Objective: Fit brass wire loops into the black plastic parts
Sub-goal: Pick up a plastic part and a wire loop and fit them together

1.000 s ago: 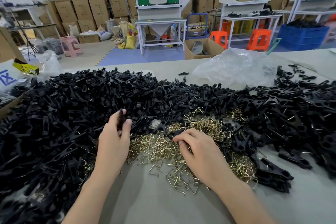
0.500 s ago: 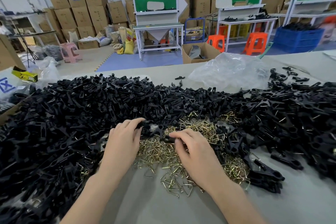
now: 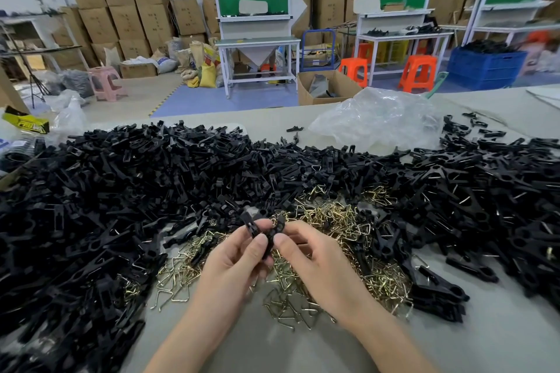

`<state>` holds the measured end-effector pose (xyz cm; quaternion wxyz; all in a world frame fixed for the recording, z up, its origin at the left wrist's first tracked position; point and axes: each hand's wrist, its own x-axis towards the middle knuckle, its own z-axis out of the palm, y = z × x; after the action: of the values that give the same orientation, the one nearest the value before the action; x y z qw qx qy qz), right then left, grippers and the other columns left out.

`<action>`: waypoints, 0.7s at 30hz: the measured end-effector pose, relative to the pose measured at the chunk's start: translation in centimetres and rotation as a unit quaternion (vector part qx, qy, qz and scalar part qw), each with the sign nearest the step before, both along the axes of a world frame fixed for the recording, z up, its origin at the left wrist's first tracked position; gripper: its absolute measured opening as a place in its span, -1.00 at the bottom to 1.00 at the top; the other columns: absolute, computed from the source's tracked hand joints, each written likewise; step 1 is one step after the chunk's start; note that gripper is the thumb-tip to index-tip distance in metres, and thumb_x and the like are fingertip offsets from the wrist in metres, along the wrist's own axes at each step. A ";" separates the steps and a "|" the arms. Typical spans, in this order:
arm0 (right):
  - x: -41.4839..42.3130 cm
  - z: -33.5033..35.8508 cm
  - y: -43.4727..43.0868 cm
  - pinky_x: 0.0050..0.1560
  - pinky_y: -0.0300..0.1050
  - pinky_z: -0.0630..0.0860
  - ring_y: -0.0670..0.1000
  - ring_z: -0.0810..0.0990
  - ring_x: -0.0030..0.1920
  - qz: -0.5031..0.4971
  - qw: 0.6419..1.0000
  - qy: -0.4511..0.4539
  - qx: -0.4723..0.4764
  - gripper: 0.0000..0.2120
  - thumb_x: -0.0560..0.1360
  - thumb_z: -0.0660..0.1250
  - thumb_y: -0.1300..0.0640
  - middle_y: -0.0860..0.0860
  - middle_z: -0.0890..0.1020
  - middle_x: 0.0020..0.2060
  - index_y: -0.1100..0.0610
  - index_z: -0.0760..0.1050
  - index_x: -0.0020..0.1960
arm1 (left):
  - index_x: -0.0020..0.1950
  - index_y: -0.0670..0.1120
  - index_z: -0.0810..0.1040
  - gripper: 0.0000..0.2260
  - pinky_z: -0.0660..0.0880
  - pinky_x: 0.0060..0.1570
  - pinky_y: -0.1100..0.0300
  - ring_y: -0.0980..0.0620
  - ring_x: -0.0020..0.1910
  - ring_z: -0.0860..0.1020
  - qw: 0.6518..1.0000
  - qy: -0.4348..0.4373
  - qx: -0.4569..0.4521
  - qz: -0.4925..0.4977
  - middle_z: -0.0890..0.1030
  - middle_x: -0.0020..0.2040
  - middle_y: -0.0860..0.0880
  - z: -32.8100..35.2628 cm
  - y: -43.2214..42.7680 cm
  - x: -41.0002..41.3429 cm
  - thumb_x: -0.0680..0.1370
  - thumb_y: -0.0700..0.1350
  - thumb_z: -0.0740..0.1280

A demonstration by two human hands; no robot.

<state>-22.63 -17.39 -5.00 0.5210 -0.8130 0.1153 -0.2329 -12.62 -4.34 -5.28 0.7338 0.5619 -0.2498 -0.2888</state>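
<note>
Both hands have come up off the pile since half a second ago and met in the middle. Before, they were down flat, digging around in the parts.

The left hand (image 3: 233, 266) is now pinching a slim black plastic clip part (image 3: 254, 228) between thumb and fingertips, tilted up and away. The right hand (image 3: 321, 263) has its thumb and curled fingers round a second black plastic piece (image 3: 279, 225). The two pieces touch where the thumbs nearly meet. I can't tell if there's a brass loop in there too, since the fingers hide that bit.

Right under the hands is the loose pile of bent brass wire loops (image 3: 336, 221), spread on the grey bench (image 3: 272, 348) and spilling toward the near edge. Wrapped around it on the left and far side is a huge heap of loose black plastic parts (image 3: 121, 191). On the right is another black heap (image 3: 485, 191) with bits of wire glinting in it.

Behind that, a crumpled clear plastic bag (image 3: 375, 121) lies on the bench. Further back on the floor are two orange plastic stools (image 3: 418, 73), a blue plastic crate (image 3: 485, 70), a pink stool (image 3: 104, 82) and stacked brown cardboard boxes (image 3: 121, 3).
</note>
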 end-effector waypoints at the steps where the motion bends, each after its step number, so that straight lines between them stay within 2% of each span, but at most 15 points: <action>1: 0.1 0.0 -0.1 0.08 -0.30 0.53 -0.16 0.65 0.04 0.005 0.999 -0.002 0.037 -0.87 0.63 0.30 -0.10 -0.17 0.69 -0.01 -0.12 0.57 0.12 | 0.14 0.01 0.67 -0.77 0.41 -0.32 0.17 0.07 -0.33 0.51 0.999 -0.036 0.019 0.005 0.60 -0.28 -0.04 -0.1 -0.1 -0.1 0.51 -0.06 0.37; 4: 0.4 0.2 -0.3 0.03 -0.29 0.54 -0.16 0.66 -0.04 0.009 0.993 -0.020 0.114 -0.91 0.61 0.37 0.03 -0.10 0.71 -0.09 0.00 0.61 0.07 | 0.18 0.09 0.61 -0.79 0.49 -0.38 0.29 0.10 -0.35 0.56 0.982 -0.168 0.068 0.052 0.65 -0.27 0.01 -0.2 -0.2 -0.7 0.62 -0.16 0.31; 6: 0.5 0.1 -0.5 0.04 -0.19 0.58 -0.05 0.66 -0.07 -0.008 0.990 -0.029 0.139 -0.89 0.59 0.37 0.04 -0.02 0.70 -0.11 0.07 0.59 0.04 | 0.29 0.28 0.47 -0.70 0.50 -0.38 0.30 0.12 -0.37 0.56 0.969 -0.218 0.082 0.083 0.64 -0.22 0.00 -0.5 0.0 -1.0 0.64 -0.07 0.27; 7: 0.6 0.1 -0.7 0.05 -0.15 0.60 0.01 0.66 -0.07 -0.017 0.988 -0.033 0.149 -0.86 0.59 0.37 0.04 0.03 0.69 -0.11 0.11 0.58 0.04 | 0.39 0.35 0.34 -0.62 0.50 -0.38 0.29 0.13 -0.37 0.54 0.964 -0.229 0.086 0.102 0.63 -0.22 0.00 -0.7 0.2 -1.0 0.63 -0.01 0.25; 9: 0.6 0.1 -0.8 0.00 -0.18 0.61 0.00 0.66 -0.12 -0.030 0.984 -0.043 0.172 -0.85 0.59 0.37 0.08 0.07 0.69 -0.11 0.17 0.56 0.04 | 0.50 0.39 0.15 -0.50 0.46 -0.39 0.25 0.12 -0.40 0.48 0.954 -0.246 0.096 0.141 0.58 -0.24 -0.03 -1.0 0.5 -0.6 0.61 0.08 0.21; 12: 0.6 0.1 -0.7 -0.04 -0.26 0.60 -0.07 0.66 -0.15 -0.038 0.979 -0.048 0.193 -0.89 0.60 0.37 0.12 0.06 0.72 -0.10 0.14 0.57 0.08 | 0.37 0.45 0.29 -0.67 0.34 -0.46 0.29 0.17 -0.46 0.36 0.936 -0.294 0.109 0.160 0.46 -0.33 -0.04 -1.2 0.7 -0.5 0.64 0.11 0.15; 15: 0.6 0.1 -0.7 -0.02 -0.28 0.58 -0.09 0.67 -0.13 -0.039 0.979 -0.053 0.195 -0.89 0.60 0.37 0.14 0.03 0.73 -0.09 0.10 0.59 0.11 | 0.28 0.37 0.38 -0.75 0.36 -0.46 0.36 0.21 -0.45 0.39 0.938 -0.301 0.105 0.136 0.48 -0.35 0.11 -1.2 0.4 -0.8 0.63 0.10 0.20; 18: 0.6 0.2 -0.7 0.01 -0.29 0.58 -0.12 0.68 -0.07 -0.031 0.979 -0.048 0.194 -0.85 0.62 0.34 0.18 -0.03 0.74 -0.06 0.06 0.60 0.17 | 0.42 0.30 0.30 -0.62 0.43 -0.43 0.20 0.18 -0.43 0.43 0.924 -0.344 0.118 0.116 0.53 -0.28 0.09 -1.3 0.2 -0.8 0.64 0.00 0.25; 19: 0.6 0.2 -0.7 0.00 -0.31 0.58 -0.15 0.68 -0.07 -0.028 0.980 -0.046 0.193 -0.83 0.62 0.33 0.18 -0.05 0.74 -0.06 0.04 0.60 0.18 | 0.43 0.34 0.26 -0.60 0.43 -0.40 0.15 0.15 -0.42 0.43 0.919 -0.355 0.124 0.115 0.54 -0.27 0.05 -1.4 0.2 -0.8 0.64 0.02 0.23; 21: 0.6 0.3 -0.6 -0.02 -0.35 0.56 -0.18 0.68 -0.08 -0.025 0.981 -0.044 0.188 -0.81 0.63 0.32 0.20 -0.08 0.74 -0.06 0.00 0.60 0.18 | 0.37 0.51 0.18 -0.61 0.47 -0.36 0.18 0.11 -0.37 0.51 0.922 -0.350 0.121 0.117 0.60 -0.22 0.06 -1.4 0.2 -0.7 0.63 0.12 0.17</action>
<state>-22.03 -18.02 -4.72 0.6634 -0.6861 0.1543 -0.2558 -13.33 -4.12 -6.71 0.5549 0.7367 -0.3863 -0.0135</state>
